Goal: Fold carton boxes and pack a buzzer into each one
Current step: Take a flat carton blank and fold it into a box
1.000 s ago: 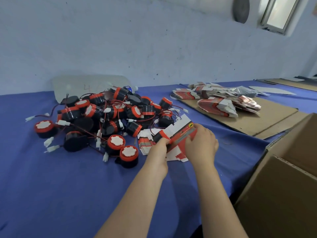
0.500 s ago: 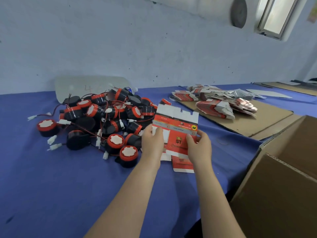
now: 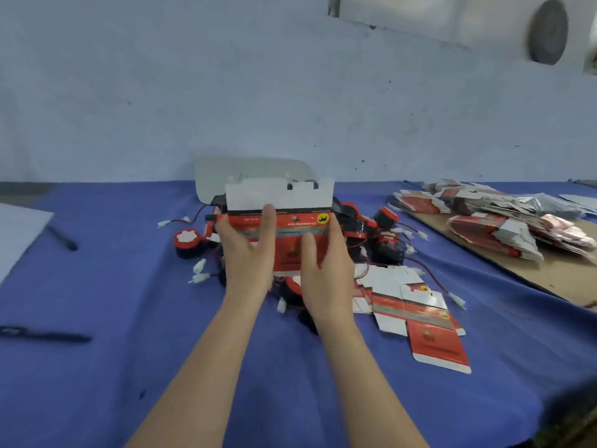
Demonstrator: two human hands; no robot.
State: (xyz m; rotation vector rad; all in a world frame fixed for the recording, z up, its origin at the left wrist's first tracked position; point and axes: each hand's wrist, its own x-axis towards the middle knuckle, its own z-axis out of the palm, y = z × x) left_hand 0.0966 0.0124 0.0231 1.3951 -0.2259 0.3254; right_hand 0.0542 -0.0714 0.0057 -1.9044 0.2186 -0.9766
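Observation:
I hold a flat red and white carton blank upright in front of me, its white flaps on top. My left hand grips its left edge with the thumb on the front. My right hand grips its right side the same way. Behind the carton lies a heap of black and red buzzers with red wires and white plugs, mostly hidden by the carton and my hands. More flat cartons lie on the blue cloth to the right of my right wrist.
A blue cloth covers the table. At the right a stack of flat cartons rests on a brown cardboard sheet. A white sheet and dark pens lie at the left. A translucent plastic sheet leans on the wall.
The carton went from lying low by the heap to being held upright in both hands, higher up. My view swung left, and the brown box at the right dropped out of sight.

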